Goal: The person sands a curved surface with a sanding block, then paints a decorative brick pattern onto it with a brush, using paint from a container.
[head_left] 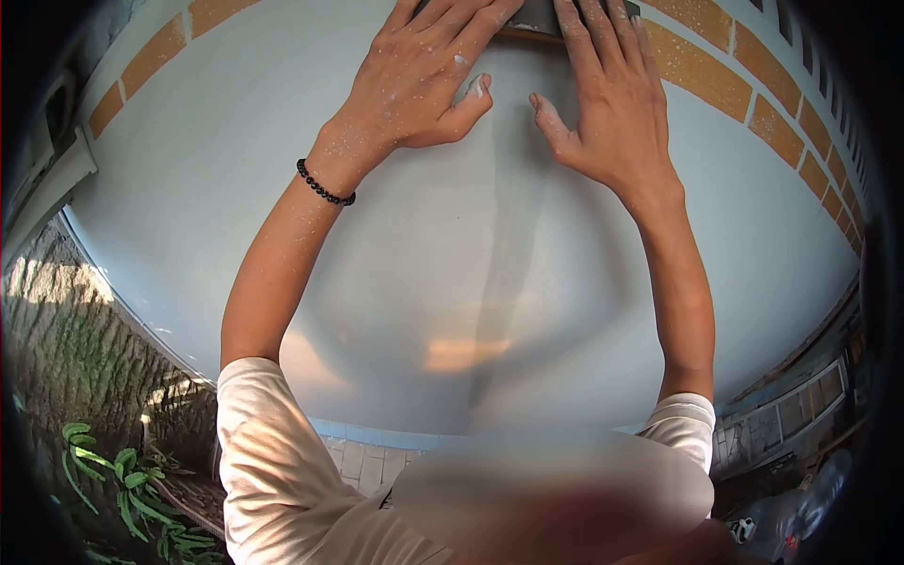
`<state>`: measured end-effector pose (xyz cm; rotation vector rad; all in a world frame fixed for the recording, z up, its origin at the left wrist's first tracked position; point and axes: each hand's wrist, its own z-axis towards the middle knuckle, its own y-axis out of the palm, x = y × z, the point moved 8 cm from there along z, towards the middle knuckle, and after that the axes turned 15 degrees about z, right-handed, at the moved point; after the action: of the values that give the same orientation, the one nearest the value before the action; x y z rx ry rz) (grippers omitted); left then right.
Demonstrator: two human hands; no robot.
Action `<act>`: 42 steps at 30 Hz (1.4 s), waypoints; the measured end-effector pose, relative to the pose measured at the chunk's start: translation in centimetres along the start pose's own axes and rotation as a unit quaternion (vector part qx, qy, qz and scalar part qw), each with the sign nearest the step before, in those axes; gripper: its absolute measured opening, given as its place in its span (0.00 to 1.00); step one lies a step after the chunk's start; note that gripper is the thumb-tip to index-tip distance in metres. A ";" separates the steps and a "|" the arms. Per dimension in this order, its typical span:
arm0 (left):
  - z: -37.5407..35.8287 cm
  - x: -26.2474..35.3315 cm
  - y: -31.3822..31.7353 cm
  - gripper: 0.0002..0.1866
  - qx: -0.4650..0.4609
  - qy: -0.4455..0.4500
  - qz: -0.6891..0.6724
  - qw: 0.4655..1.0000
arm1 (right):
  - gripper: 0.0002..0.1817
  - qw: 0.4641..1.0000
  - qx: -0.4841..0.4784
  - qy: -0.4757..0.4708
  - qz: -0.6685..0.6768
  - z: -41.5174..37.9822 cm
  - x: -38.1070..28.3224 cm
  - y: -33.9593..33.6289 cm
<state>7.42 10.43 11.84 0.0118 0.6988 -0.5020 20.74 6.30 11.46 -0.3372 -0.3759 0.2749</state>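
Observation:
My left hand [414, 89] and my right hand [617, 118] are raised at the top of the view, against a smooth pale wall [424, 207]. Between them is a dark grey flat piece [535, 19] with a brownish lower edge, cut off by the frame; its kind I cannot make out. The fingers of both hands lie stretched over its two sides, thumbs pointing inward below it. White specks cover my left hand and forearm, and a pale smear marks its thumb. A black bead bracelet [325, 186] circles the left wrist. Some fingertips are out of frame.
Orange-yellow brick shapes [702, 71] with pale joints run along the wall's upper part. At lower left stand a rough trunk-like surface [66, 330] and a green plant [132, 480]. Paving [363, 461] shows below the wall. Clear plastic [800, 513] lies at lower right.

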 end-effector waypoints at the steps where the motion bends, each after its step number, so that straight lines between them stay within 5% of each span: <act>1: 0.0 -0.1 -0.3 0.44 0.009 0.002 -0.009 1.000 | 0.55 1.000 0.000 -0.004 -0.003 0.0 0.0 -0.1; 9: -0.6 -3.8 -2.7 0.22 0.049 0.051 -0.101 0.992 | 0.34 0.996 0.033 -0.062 -0.049 0.6 -0.5 -1.8; 14: 0.6 -4.7 -4.1 0.19 -0.004 0.079 -0.084 0.993 | 0.24 0.996 0.044 -0.065 -0.030 1.8 -1.0 -3.9; 28: 1.5 -7.1 -4.7 0.15 0.013 0.143 -0.053 0.988 | 0.27 0.995 -0.016 -0.095 0.016 2.9 -0.2 -4.3; 42: 0.1 -8.4 -1.0 0.16 0.016 0.106 -0.095 0.990 | 0.28 0.998 -0.030 -0.057 -0.006 3.7 -3.3 -4.5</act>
<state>1.51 13.23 17.26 0.0292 0.9047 -0.7020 17.18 2.16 15.28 -0.3790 -0.4988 0.2730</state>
